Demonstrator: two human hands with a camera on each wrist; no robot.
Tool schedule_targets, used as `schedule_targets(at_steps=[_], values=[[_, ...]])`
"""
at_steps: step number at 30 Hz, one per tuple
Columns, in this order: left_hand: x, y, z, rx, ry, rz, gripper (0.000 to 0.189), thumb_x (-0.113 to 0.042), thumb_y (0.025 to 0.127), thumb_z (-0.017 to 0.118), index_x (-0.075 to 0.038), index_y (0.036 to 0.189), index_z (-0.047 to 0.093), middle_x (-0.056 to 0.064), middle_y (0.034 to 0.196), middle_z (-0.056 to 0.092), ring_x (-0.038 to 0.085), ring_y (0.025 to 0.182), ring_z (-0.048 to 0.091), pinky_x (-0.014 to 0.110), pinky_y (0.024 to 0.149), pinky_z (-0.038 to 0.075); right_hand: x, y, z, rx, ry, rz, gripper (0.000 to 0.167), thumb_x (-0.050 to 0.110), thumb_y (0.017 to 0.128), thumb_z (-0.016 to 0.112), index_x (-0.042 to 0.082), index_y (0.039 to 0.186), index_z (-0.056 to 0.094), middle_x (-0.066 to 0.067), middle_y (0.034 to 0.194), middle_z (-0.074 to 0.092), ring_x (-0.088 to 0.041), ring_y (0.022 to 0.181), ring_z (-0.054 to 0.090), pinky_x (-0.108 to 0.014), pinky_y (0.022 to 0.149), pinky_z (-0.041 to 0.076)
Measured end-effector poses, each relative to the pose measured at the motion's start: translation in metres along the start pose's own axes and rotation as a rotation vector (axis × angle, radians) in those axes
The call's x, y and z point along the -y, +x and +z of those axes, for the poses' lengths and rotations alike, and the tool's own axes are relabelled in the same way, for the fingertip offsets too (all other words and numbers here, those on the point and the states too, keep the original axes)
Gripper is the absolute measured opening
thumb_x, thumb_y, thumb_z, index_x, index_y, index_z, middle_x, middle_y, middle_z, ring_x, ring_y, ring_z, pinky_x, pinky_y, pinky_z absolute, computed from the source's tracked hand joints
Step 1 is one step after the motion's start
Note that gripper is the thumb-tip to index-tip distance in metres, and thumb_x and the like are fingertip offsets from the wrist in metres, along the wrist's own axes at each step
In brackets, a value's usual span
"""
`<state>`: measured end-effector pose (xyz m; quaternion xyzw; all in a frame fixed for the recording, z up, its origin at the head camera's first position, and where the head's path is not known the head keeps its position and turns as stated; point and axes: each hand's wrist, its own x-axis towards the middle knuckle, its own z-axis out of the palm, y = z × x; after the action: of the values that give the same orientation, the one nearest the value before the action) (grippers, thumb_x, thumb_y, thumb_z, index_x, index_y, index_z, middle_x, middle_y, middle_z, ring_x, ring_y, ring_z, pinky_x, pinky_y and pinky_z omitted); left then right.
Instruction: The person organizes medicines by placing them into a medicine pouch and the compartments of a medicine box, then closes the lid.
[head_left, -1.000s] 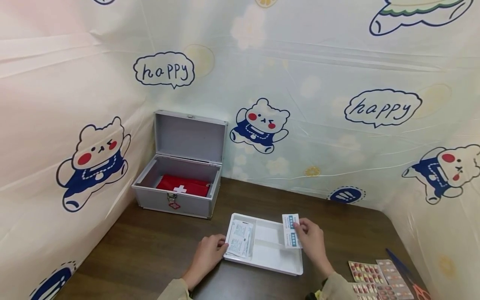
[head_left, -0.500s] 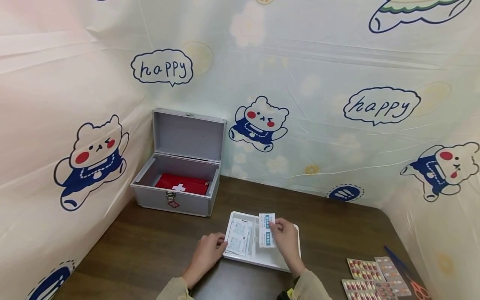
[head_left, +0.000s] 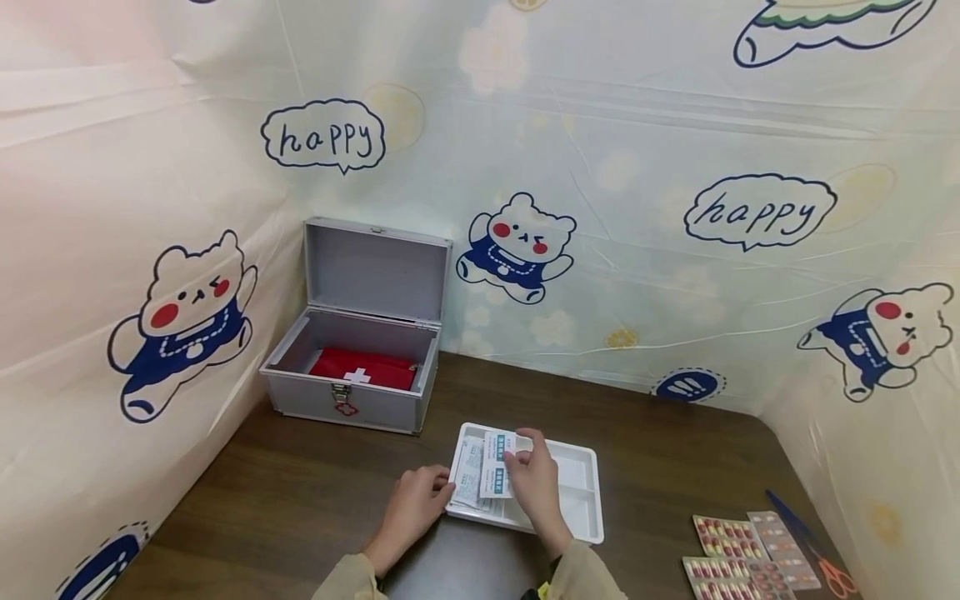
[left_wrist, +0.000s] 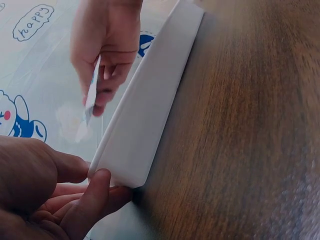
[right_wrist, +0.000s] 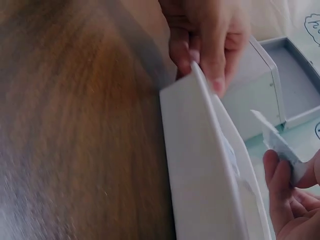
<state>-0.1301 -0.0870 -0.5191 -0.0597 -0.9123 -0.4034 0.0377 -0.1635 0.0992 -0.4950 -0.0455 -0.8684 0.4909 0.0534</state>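
"So, what stood far left?"
"An open grey case (head_left: 307, 400); nearer, the left hand (head_left: 414, 498) pinched the tray (head_left: 574, 468) by its left rim."
"Then?"
"A packet (head_left: 495, 468) above the tray's left end, pinched in the right hand (head_left: 537, 481)."
"Lastly?"
"Blister packs (head_left: 727, 537), then scissors (head_left: 819, 556), lay near right."

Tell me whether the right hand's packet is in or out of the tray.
Out: the right hand pinches the packet above the white tray; the right wrist view shows a gap between them.

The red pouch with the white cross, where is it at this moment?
In the head view, the red pouch lies inside the open grey box, left of centre, beyond the white tray.
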Motion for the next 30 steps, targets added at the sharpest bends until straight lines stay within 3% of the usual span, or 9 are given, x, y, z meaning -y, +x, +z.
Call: schedule_targets(at_steps=[5, 10, 15, 19, 23, 27, 30], values=[[0.000, 0.002, 0.001, -0.001, 0.004, 0.000, 0.016, -0.009, 0.087, 0.074, 0.001, 0.099, 0.073, 0.014, 0.090, 0.077, 0.024, 0.084, 0.075, 0.038, 0.070, 0.060, 0.001, -0.003, 0.007, 0.046, -0.032, -0.025, 0.047, 0.001, 0.089, 0.069, 0.006, 0.131, 0.050, -0.014, 0.091, 0.072, -0.018, 0.078, 0.065, -0.033, 0.067, 0.054], [0.001, 0.003, 0.003, -0.018, 0.018, 0.023, 0.015, -0.008, 0.086, 0.075, 0.001, 0.097, 0.074, 0.013, 0.088, 0.077, 0.023, 0.082, 0.075, 0.037, 0.069, 0.060, 0.001, -0.007, 0.008, 0.099, -0.065, -0.124, 0.054, -0.002, 0.085, 0.071, 0.002, 0.132, 0.047, -0.012, 0.083, 0.071, -0.016, 0.071, 0.066, -0.028, 0.061, 0.052], [0.002, 0.000, 0.005, -0.010, 0.012, 0.009, 0.015, -0.009, 0.086, 0.074, 0.001, 0.097, 0.074, 0.012, 0.089, 0.077, 0.022, 0.083, 0.075, 0.037, 0.069, 0.060, 0.004, -0.014, 0.003, 0.162, -0.157, -0.195, 0.050, 0.003, 0.084, 0.073, -0.001, 0.128, 0.050, -0.008, 0.086, 0.070, -0.010, 0.071, 0.064, -0.022, 0.062, 0.052], [0.005, -0.002, 0.007, -0.033, 0.019, 0.019, 0.013, -0.010, 0.086, 0.075, -0.001, 0.095, 0.074, 0.010, 0.087, 0.078, 0.021, 0.082, 0.075, 0.036, 0.069, 0.059, 0.010, -0.023, -0.006, 0.168, -0.281, -0.279, 0.041, 0.007, 0.084, 0.074, 0.002, 0.122, 0.057, -0.011, 0.096, 0.064, -0.015, 0.080, 0.062, -0.028, 0.071, 0.054], [0.003, -0.002, 0.006, -0.033, 0.014, 0.008, 0.013, -0.010, 0.086, 0.075, -0.001, 0.096, 0.074, 0.011, 0.088, 0.078, 0.021, 0.082, 0.075, 0.036, 0.070, 0.059, 0.011, -0.030, -0.025, 0.149, -0.394, -0.379, 0.029, 0.010, 0.082, 0.075, 0.008, 0.109, 0.064, -0.013, 0.107, 0.061, -0.021, 0.091, 0.060, -0.036, 0.076, 0.052], [0.001, 0.000, 0.005, -0.020, 0.014, -0.016, 0.015, -0.009, 0.086, 0.074, 0.000, 0.098, 0.074, 0.012, 0.090, 0.077, 0.022, 0.084, 0.075, 0.038, 0.071, 0.059, 0.002, -0.033, -0.056, 0.126, -0.393, -0.460, 0.024, 0.005, 0.078, 0.078, 0.011, 0.099, 0.066, -0.008, 0.104, 0.062, -0.021, 0.087, 0.059, -0.031, 0.073, 0.050], [0.000, 0.000, 0.003, -0.019, 0.011, -0.022, 0.016, -0.009, 0.086, 0.074, 0.001, 0.098, 0.074, 0.013, 0.090, 0.077, 0.023, 0.084, 0.075, 0.039, 0.071, 0.059, -0.011, -0.034, -0.081, 0.092, -0.416, -0.482, 0.028, 0.002, 0.076, 0.080, 0.013, 0.097, 0.067, -0.004, 0.103, 0.064, -0.022, 0.091, 0.061, -0.034, 0.078, 0.052]])
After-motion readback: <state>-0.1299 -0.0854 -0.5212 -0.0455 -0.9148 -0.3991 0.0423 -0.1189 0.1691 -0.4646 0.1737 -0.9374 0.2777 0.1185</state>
